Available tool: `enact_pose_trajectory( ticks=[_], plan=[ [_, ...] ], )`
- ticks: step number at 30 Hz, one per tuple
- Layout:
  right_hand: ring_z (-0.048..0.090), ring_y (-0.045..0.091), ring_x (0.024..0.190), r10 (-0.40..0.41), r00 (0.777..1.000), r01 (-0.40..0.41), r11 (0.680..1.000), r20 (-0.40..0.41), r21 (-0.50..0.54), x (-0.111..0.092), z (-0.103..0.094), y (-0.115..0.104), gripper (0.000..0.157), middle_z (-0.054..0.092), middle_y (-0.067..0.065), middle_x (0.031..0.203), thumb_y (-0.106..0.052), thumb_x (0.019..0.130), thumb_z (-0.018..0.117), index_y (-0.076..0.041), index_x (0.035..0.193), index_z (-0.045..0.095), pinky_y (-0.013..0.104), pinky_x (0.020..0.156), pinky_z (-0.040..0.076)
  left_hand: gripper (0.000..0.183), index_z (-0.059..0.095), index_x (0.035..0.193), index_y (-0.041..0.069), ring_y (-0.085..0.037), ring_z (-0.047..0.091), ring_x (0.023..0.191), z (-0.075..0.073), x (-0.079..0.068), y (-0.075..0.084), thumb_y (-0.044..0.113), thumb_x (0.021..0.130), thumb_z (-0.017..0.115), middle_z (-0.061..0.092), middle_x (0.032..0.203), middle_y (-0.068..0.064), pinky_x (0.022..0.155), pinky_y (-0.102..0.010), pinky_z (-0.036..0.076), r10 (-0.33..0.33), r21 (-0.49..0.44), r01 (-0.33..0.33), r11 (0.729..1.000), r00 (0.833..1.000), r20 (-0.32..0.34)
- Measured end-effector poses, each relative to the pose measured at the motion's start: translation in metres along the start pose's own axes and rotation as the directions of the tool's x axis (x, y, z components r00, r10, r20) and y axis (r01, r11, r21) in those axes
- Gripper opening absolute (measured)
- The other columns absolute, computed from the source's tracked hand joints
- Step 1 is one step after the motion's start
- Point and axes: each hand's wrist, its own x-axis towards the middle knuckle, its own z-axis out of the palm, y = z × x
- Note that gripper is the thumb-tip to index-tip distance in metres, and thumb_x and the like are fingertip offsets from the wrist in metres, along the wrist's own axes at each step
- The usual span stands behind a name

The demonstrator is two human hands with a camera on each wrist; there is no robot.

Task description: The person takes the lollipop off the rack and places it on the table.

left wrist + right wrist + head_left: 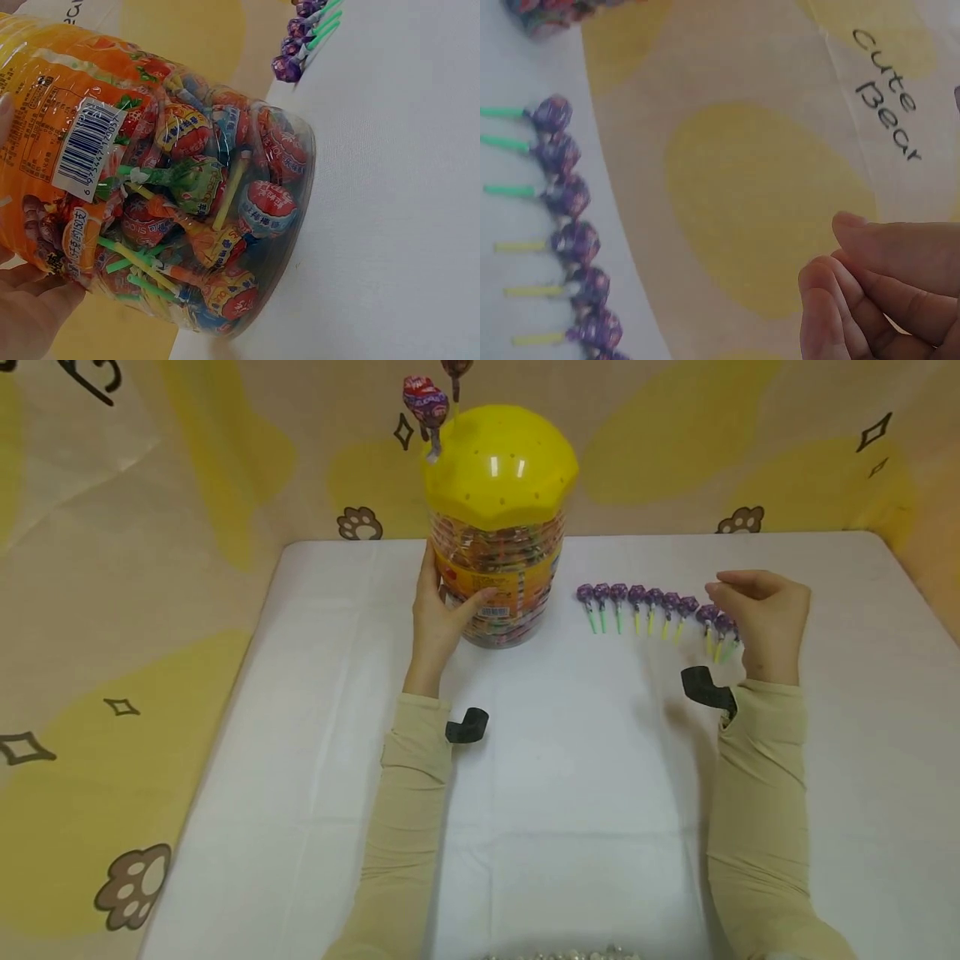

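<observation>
In the head view my left hand point(435, 622) grips the side of a big clear jar point(525, 545), thumb across its orange label. Wrapped lollipops fill the jar, seen through its wall in the left wrist view. Its yellow domed lid point(510, 460) has small holes, and lollipops point(426, 403) stick up from its left side. Right of the jar lies a row of purple-wrapped lollipops point(637, 596) with green and yellow sticks. Over that row's right end is my right hand point(772, 610), fingers loosely bent and nothing between thumb and fingertips. It hides part of the last lollipops.
A white table point(570, 760) lies under everything. Silvery beads point(570, 955) show at the bottom edge of the head view. Behind the table stands a yellow-patterned cloth backdrop point(660, 443). A black wrist mount point(705, 687) juts from the right sleeve.
</observation>
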Motion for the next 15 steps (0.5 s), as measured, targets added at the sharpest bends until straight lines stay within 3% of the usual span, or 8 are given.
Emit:
enact_pose_trajectory(
  ticks=[10,15],
  plan=[
    [0.066,0.017,0.072,-0.171,0.977,0.151,0.976,0.125,0.154,-0.014,0.064,-0.036,0.015,0.07,0.006,0.079,0.004,0.077,0.075,0.004,0.092,0.074,0.019,0.07,0.055,0.097,0.009,0.154,0.012,-0.017,0.019,0.142,0.001,-0.001,0.001,0.02,0.083,0.076,0.017,0.157,-0.006,0.114,-0.028,0.023,-0.004,0.004,0.004,1.0,1.0,0.004],
    [0.065,0.021,0.078,-0.207,0.956,0.17,0.968,0.206,0.186,-0.016,0.094,-0.06,0.018,0.069,0.009,0.085,-0.001,0.077,0.078,0.003,0.095,0.074,0.023,0.077,0.055,0.097,0.009,0.154,0.012,-0.015,0.019,0.142,-0.001,0.0,0.0,0.021,0.084,0.075,0.016,0.157,-0.005,0.114,-0.027,0.022,-0.015,0.006,0.015,1.0,1.0,0.003]
  ],
)
